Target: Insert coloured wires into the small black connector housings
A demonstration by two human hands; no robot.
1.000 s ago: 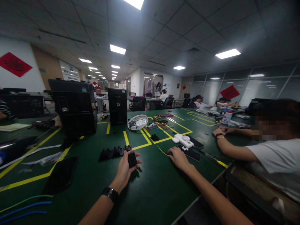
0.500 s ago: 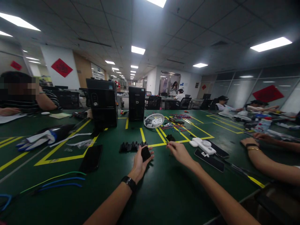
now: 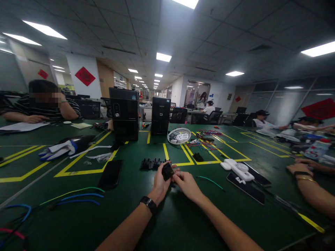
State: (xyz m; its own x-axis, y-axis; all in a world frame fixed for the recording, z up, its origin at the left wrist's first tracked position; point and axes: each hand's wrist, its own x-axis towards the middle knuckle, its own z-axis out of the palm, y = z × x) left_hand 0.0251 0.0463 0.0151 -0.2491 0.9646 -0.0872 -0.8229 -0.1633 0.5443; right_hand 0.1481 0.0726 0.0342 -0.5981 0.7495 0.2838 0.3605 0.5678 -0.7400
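In the head view, my left hand (image 3: pixel 160 184) is closed around a small black square block (image 3: pixel 167 171), its face tilted up. My right hand (image 3: pixel 186 185) meets it at the block's right edge, thumb and fingertips pinched together; whatever they hold is too small to make out. Just beyond my left fingers lies a row of black plastic pieces (image 3: pixel 151 164). A short green wire (image 3: pixel 211 182) rests on the table to the right of my right hand.
Two black computer cases (image 3: pixel 123 115) stand at the back, beside a white basket (image 3: pixel 179 136) and a bundle of coloured wires (image 3: pixel 206 143). Phones (image 3: pixel 246 188) and a white device (image 3: pixel 237 169) lie right. Left are a dark phone (image 3: pixel 111 174), blue wires (image 3: pixel 81 198) and gloves (image 3: pixel 59 150). Co-workers sit both sides.
My right hand has lifted from the table by the wire and come left to the block in my left hand. The view has turned left, bringing a seated co-worker into sight.
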